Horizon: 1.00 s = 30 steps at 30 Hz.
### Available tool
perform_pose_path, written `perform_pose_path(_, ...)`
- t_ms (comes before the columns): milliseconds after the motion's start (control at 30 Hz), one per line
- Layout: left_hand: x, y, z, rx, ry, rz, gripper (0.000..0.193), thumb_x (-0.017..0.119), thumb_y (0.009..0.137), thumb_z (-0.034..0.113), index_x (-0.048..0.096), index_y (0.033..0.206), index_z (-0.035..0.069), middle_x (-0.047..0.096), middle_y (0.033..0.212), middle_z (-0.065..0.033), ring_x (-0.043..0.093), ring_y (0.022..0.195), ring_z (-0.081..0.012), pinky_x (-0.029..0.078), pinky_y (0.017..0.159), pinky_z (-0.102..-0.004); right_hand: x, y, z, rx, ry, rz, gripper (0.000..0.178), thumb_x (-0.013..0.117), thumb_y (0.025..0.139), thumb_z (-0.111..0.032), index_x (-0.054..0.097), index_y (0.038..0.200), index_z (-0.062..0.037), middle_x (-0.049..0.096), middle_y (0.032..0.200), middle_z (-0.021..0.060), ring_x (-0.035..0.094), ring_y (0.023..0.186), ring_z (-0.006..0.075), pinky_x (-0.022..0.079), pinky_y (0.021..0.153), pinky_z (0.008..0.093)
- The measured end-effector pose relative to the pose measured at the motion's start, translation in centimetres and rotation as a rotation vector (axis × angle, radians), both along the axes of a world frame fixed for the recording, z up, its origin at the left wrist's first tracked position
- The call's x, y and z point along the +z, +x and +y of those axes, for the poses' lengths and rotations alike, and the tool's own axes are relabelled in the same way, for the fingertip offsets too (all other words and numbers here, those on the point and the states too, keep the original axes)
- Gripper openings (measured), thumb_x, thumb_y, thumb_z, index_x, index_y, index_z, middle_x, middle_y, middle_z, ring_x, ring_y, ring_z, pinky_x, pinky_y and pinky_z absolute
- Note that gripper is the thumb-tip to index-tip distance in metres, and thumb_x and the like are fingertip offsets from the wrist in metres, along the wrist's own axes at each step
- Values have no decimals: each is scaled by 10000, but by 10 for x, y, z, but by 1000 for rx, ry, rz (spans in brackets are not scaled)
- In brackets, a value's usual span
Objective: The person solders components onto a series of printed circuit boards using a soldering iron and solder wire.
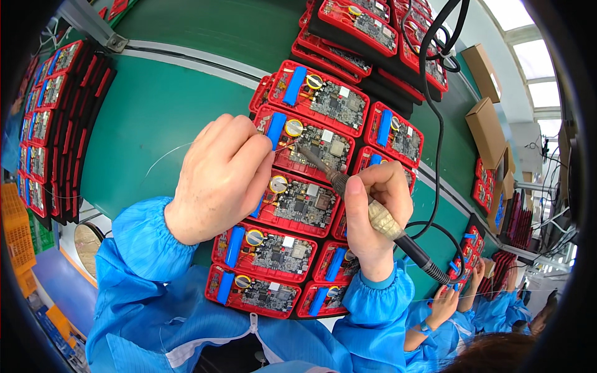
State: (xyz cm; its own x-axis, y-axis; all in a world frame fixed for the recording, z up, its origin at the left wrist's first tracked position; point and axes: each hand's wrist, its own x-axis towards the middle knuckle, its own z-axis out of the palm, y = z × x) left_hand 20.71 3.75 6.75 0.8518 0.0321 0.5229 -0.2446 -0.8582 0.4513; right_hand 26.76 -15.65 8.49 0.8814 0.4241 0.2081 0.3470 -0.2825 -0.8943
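At mid-frame, a left hand [214, 177] pinches a thin wire [286, 147] between closed fingertips; a right hand [368, 242], fingers curled around a soldering iron [339, 182], angles its tip to a circuit board [320, 143]. Red cases [267, 268] crowd below; open green bench [127, 133] reaches stacks [46, 124] at far left.

readable text: none | circuit boards [321, 142]: any markings too small to read | blue cells [295, 86]: none legible

Cardboard boxes [486, 133] at right; orange crate [18, 231] lower left.
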Motion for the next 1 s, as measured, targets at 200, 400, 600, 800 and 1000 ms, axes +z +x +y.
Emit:
perform_pose_path(200, 9, -8, 3, -5, -32, -20, 174, 667, 660, -77, 564, 772, 8, 517, 760, -103, 517, 670, -262, 413, 567, -351, 5, -5, -9, -62, 50, -27, 152, 642, 832, -58, 493, 824, -30, 563, 596, 25, 510, 506, 57, 386, 473, 215)
perform_pose_path(400, 20, -46, 6, 27, -85, 55, 171, 673, 650, -74, 571, 761, 6, 514, 732, -107, 519, 655, -257, 407, 557, -337, 26, -28, -33, -59, 40, 66, 180, 666, 816, -94, 501, 847, -29, 527, 613, 2, 449, 518, 33, 347, 474, 200)
perform_pose_path(600, 11, -66, -10, -60, -68, 66, 172, 690, 648, -51, 577, 756, 19, 522, 729, -94, 511, 622, -247, 397, 540, -340, 10, -53, -44, 29, 131, 98, 144, 636, 823, -69, 505, 863, -25, 527, 648, 30, 409, 520, 44, 316, 475, 211)
perform_pose_path(800, 9, -61, -16, -34, -15, 49, 154, 675, 684, -4, 545, 763, 20, 480, 740, -87, 485, 642, -243, 390, 578, -347, 2, -52, -33, 22, 88, 89, 144, 646, 826, -63, 510, 857, -28, 547, 628, 29, 481, 524, 58, 369, 472, 228)
perform_pose_path(1000, 4, -58, -18, -11, -9, 38, 182, 688, 647, -51, 568, 766, 19, 510, 719, -91, 499, 616, -249, 398, 542, -344, 0, -53, -26, 71, 39, 46, 175, 621, 851, -109, 482, 838, -3, 547, 731, 58, 468, 609, 79, 374, 549, 224)
